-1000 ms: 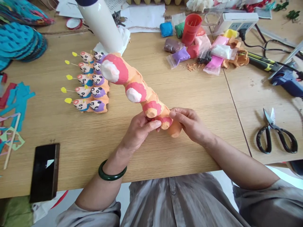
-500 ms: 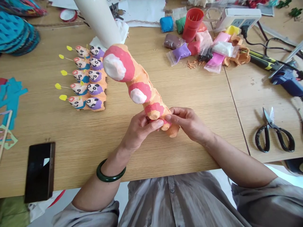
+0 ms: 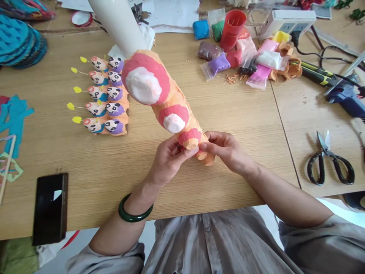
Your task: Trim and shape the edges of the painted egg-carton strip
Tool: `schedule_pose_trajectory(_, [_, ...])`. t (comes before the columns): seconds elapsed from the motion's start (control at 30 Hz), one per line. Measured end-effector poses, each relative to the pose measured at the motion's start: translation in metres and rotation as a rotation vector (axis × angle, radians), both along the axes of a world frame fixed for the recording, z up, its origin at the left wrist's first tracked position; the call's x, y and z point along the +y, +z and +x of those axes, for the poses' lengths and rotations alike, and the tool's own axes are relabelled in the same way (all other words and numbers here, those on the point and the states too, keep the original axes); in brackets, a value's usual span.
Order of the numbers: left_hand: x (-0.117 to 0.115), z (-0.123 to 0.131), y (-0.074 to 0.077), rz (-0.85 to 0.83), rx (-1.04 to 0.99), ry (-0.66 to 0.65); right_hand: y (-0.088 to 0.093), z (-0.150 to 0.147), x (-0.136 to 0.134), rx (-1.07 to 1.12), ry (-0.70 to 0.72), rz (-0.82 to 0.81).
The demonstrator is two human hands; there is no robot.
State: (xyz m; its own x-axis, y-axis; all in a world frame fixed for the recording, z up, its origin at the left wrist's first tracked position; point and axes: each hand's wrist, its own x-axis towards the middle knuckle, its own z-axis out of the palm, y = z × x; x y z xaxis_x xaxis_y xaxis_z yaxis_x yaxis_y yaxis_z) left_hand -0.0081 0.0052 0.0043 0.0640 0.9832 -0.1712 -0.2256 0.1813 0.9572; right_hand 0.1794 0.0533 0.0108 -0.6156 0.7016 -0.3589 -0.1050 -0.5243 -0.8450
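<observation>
Between my two hands is an orange egg-carton strip [image 3: 182, 99], tilted up toward the camera. Its bumps carry bands of red clay, and the two upper ones have white clay caps. My left hand [image 3: 168, 161] pinches the strip's lower left side, thumb on a bump. On the lower right edge, my right hand [image 3: 225, 150] grips with thumb and fingers. Left of the strip stands a finished-looking egg-carton piece [image 3: 121, 110] with rows of small painted faces, some bearing yellow-tipped sticks.
A white cylinder [image 3: 119, 26] rises behind the strip. Bagged coloured clay [image 3: 218, 64] lies around a red cup [image 3: 232, 30] at the back. Scissors [image 3: 327, 160] and a blue glue gun [image 3: 346, 97] are at the right, a phone [image 3: 50, 209] at the left.
The strip has tipped so that its upper bumps look larger and face the camera more, with the middle bumps shifted slightly right. Both hands keep their hold in nearly the same place.
</observation>
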Motion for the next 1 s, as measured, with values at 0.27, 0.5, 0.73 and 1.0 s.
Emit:
schedule_pose_trajectory(0.27, [0.002,-0.008,0.000,-0.009,-0.118,-0.098,0.000,-0.001,0.005,0.171,0.026,-0.104])
schedule_pose_trajectory(0.5, [0.005,-0.006,-0.006,-0.078,-0.089,-0.102,-0.005,0.001,0.007,0.156,0.017,-0.151])
schedule_pose_trajectory(0.73, [0.003,-0.005,-0.011,-0.080,-0.178,-0.066,-0.005,0.000,0.010,0.201,0.082,-0.189])
schedule_pose_trajectory(1.0, [0.008,0.002,-0.007,-0.177,-0.185,-0.028,-0.005,0.000,0.006,0.132,0.041,-0.186])
